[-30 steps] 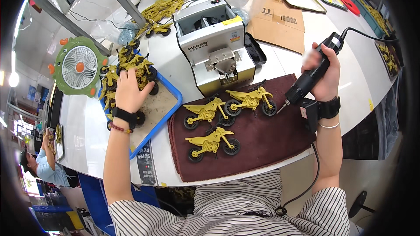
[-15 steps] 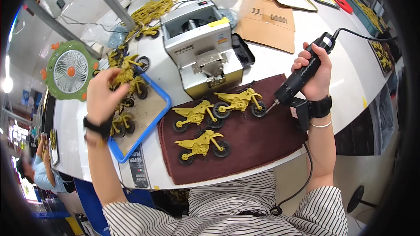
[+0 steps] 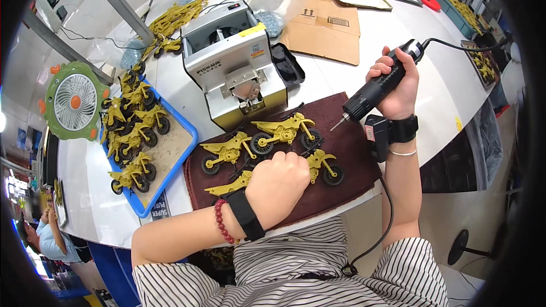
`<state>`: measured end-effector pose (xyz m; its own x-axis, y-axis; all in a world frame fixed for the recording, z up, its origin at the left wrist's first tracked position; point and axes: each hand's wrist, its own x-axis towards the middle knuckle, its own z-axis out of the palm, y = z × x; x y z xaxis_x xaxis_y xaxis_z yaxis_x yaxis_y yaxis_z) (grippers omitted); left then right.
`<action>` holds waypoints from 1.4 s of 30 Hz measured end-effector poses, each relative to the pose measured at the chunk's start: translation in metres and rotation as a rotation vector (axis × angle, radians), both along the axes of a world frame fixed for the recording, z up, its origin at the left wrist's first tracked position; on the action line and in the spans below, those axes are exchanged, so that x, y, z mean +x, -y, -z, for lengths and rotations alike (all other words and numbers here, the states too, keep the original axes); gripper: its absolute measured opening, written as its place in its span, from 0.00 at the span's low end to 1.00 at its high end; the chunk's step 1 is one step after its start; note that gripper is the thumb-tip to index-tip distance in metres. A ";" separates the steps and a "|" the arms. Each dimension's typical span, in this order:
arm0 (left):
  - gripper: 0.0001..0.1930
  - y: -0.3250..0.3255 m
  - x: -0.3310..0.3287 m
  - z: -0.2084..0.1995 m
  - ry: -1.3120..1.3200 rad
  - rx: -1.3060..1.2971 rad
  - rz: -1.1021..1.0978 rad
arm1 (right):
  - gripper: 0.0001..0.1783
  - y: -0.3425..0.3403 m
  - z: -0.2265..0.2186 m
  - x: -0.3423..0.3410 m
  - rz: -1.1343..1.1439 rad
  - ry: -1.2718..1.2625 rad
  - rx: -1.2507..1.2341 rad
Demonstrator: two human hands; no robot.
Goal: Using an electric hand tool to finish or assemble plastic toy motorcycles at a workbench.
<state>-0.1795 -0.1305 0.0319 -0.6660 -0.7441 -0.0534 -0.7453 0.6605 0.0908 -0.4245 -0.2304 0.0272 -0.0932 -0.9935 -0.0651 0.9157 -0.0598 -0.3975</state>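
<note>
A dark brown cloth mat (image 3: 361, 162); near its right edge, the right hand (image 3: 401, 94) grips a black cylindrical electric screwdriver (image 3: 376, 88); over it, the left hand (image 3: 281, 185) closes around the rear of a black-wheeled yellow plastic toy motorcycle (image 3: 320, 163), probably light, stiff, safest held by its body.

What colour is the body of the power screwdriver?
The power screwdriver has a black body, seen best in the head view.

I see a bright scene, the white desk (image 3: 443, 96) gleaming palely right of centre while the maroon mat (image 3: 354, 162) reads dark. White glow shows at the far left edge. The fisheye bows straight lines toward black corners; the lower-left background looks soft.
</note>
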 end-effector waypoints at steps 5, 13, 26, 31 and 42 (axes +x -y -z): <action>0.23 -0.001 0.024 -0.051 -0.207 0.056 -0.045 | 0.12 0.002 -0.008 0.011 -0.020 -0.123 0.060; 0.17 0.013 0.116 -0.100 -1.580 0.354 -0.348 | 0.15 0.002 0.000 0.018 -0.589 -0.992 0.221; 0.08 -0.040 0.054 -0.096 -1.054 -0.102 0.045 | 0.22 -0.170 -0.040 0.169 -1.112 -0.724 -0.039; 0.07 -0.079 0.044 -0.074 -1.233 0.386 0.160 | 0.18 -0.161 -0.034 0.198 -1.015 -0.605 -0.233; 0.10 -0.099 0.033 -0.019 -0.860 0.988 0.593 | 0.18 -0.157 -0.012 0.166 -0.988 -0.825 -0.577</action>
<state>-0.1462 -0.0310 0.0505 -0.9490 -0.2467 0.1961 0.1331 0.2504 0.9589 -0.2582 -0.0737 0.0389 0.8371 -0.5383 0.0979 0.1941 0.1249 -0.9730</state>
